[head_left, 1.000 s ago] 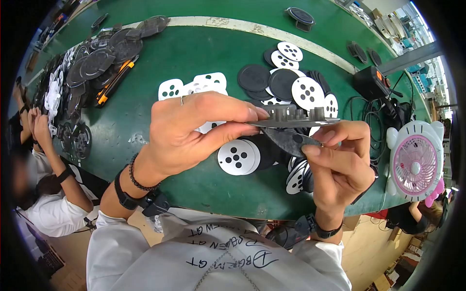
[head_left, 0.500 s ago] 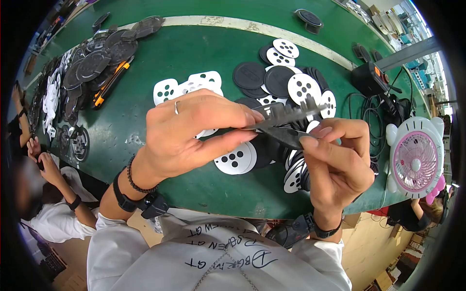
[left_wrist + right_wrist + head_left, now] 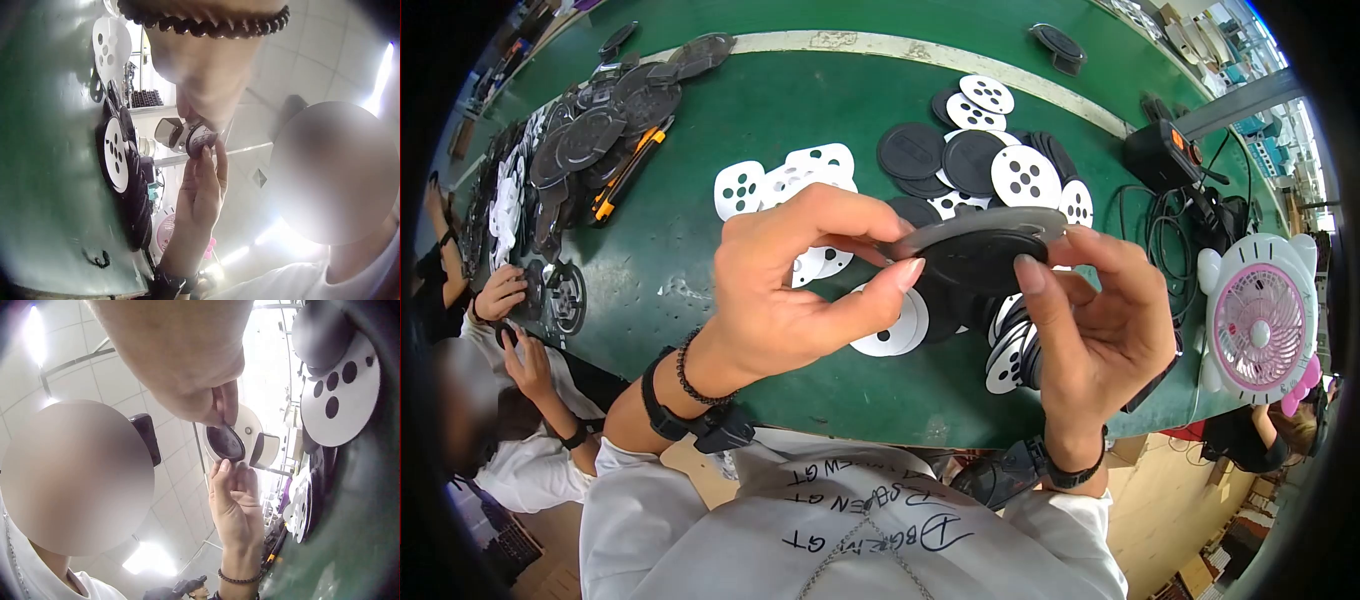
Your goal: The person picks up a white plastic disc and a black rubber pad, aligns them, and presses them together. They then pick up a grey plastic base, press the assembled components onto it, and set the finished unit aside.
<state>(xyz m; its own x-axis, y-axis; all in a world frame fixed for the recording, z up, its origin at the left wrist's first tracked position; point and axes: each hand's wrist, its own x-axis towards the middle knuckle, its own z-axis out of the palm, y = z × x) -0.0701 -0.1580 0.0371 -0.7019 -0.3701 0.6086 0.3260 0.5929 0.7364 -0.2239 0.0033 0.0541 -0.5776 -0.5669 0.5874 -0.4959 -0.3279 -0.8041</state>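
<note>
In front of the chest, both hands hold a round translucent grey plastic part (image 3: 990, 219) with a black foam-like disc (image 3: 983, 263) lying against its near face. The left hand (image 3: 795, 275) pinches the left rim, thumb at the disc's edge. At the right rim, the right hand (image 3: 1105, 325) pinches the pair, its thumb pressing the black disc. The right wrist view shows the dark face of the disc (image 3: 225, 444) between the two hands. Below on the table lie white discs with black dots (image 3: 1027, 177) and plain black discs (image 3: 915, 151).
White perforated sheets (image 3: 820, 165) lie left of the disc pile. Farther left are stacked translucent parts (image 3: 590, 135) and an orange-black utility knife (image 3: 630, 172). A pink-white fan (image 3: 1260, 330), a black boxy device (image 3: 1162, 155) and cables stand right. Another person works at left.
The plastic part has tipped from edge-on so its near face shows. The black disc, earlier angled away below it, now lies against it. The left fingers have spread wider.
</note>
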